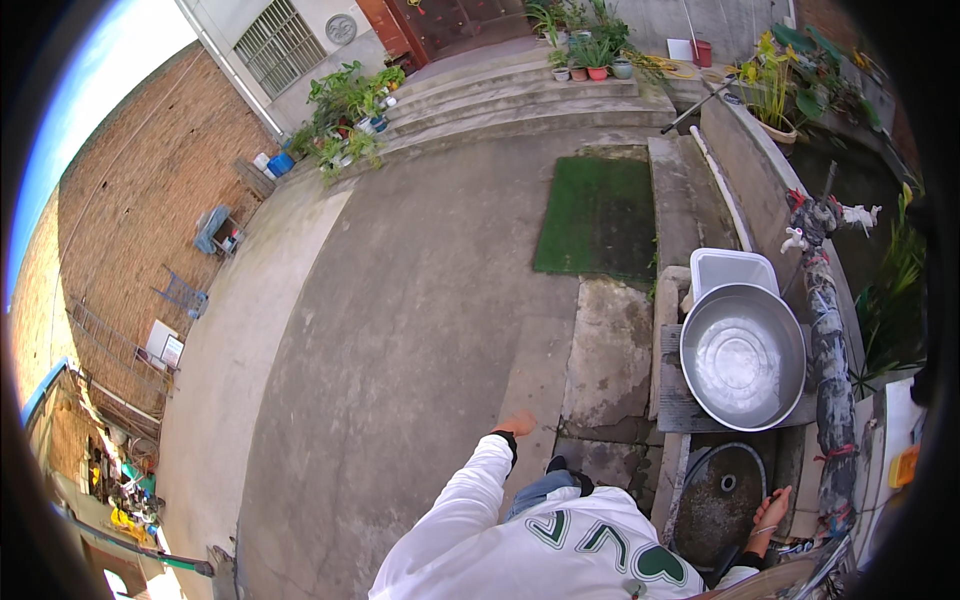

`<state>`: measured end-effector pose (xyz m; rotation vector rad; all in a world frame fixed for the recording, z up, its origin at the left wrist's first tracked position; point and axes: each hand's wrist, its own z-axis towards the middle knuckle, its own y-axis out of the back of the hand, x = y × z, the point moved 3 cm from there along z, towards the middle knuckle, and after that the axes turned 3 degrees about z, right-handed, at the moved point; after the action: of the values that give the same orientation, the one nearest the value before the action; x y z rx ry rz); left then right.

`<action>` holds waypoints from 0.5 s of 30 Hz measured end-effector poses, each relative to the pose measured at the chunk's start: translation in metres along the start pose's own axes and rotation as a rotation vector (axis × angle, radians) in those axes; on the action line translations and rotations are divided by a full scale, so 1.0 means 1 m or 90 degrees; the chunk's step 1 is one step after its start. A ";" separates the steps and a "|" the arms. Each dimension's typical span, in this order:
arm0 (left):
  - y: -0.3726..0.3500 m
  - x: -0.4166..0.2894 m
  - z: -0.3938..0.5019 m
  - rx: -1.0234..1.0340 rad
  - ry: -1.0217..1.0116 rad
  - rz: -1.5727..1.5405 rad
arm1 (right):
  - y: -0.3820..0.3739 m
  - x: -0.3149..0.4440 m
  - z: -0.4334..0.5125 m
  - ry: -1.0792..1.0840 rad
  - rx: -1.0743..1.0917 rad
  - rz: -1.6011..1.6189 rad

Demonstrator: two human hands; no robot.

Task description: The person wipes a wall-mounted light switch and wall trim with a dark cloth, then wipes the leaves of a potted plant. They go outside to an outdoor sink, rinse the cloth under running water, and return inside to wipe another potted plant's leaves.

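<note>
My left hand [519, 423] hangs over the concrete yard, away from the sink. Its fingers are too small and turned away to read, and nothing visible sticks out of it. Over the right side of a wet concrete sink, my right hand [771, 508] has loosely bent fingers with nothing seen in them. A grey hose [739, 445] curves along the inside of that sink, near a round drain fitting [727, 483]. Beyond the sink, a large round metal basin [742, 360] holding clear water rests on a grey slab [673, 382].
A white plastic tub [733, 268] sits behind the basin. Along the right runs a wrapped pipe [829, 360] with a white tap [793, 240]. Green matting [592, 214] covers ground ahead, before concrete steps [510, 105] with potted plants [596, 64].
</note>
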<state>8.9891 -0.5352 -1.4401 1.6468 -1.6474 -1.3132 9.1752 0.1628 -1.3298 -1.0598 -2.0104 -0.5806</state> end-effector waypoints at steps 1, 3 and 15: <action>0.033 -0.067 0.034 -0.037 0.076 -0.160 | 0.009 0.006 -0.005 0.036 -0.014 -0.004; 0.090 -0.148 0.059 -0.074 -0.026 -0.170 | -0.007 0.014 -0.014 0.076 0.028 -0.019; 0.145 -0.528 -0.046 -0.086 -0.798 -0.210 | -0.078 0.086 -0.151 0.090 0.521 0.043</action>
<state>9.0484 -0.0782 -1.1414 0.9960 -1.7728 -2.9056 9.1434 0.0577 -1.1738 -0.5547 -1.8055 0.2092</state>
